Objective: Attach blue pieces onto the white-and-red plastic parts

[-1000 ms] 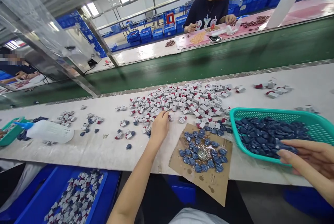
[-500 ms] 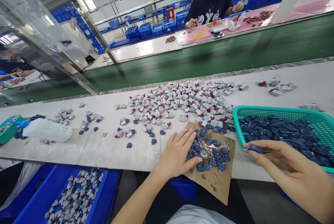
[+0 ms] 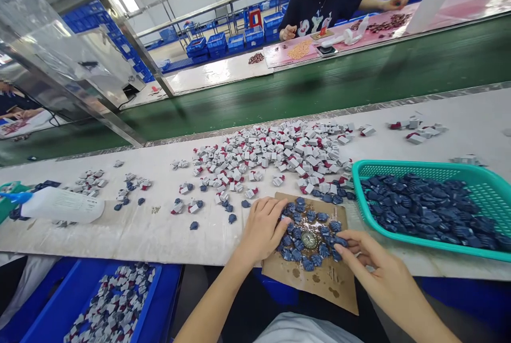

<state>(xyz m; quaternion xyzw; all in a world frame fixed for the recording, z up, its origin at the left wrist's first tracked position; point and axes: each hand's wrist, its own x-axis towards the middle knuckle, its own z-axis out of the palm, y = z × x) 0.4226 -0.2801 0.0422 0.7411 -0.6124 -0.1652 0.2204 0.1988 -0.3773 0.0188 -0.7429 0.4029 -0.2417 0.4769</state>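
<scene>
My right hand (image 3: 375, 263) pinches a small dark blue moulded piece (image 3: 340, 242) between thumb and fingers, over the right side of a brown cardboard sheet (image 3: 295, 274). Similar blue pieces (image 3: 307, 263) lie on the sheet in a rough ring around a round, shiny greenish spot (image 3: 308, 239). Wet, glossy stains mark the cardboard. At the sheet's left edge rests my left hand (image 3: 261, 231), fingers extended and thumb apart, next to the blue pieces. Its fingertips partly cover the pieces there.
A green basket (image 3: 399, 235) of blue pieces stands at right. Behind the sheet lies a heap of white-and-red parts (image 3: 275, 151). A white bottle (image 3: 64, 204) lies at left, above a blue crate (image 3: 159, 284). Beyond a green conveyor belt (image 3: 319, 90) sits another person (image 3: 315, 7).
My right hand has moved left from the basket's edge to the cardboard with the blue piece. The cardboard has turned slightly, and my left hand has drawn back to its left edge.
</scene>
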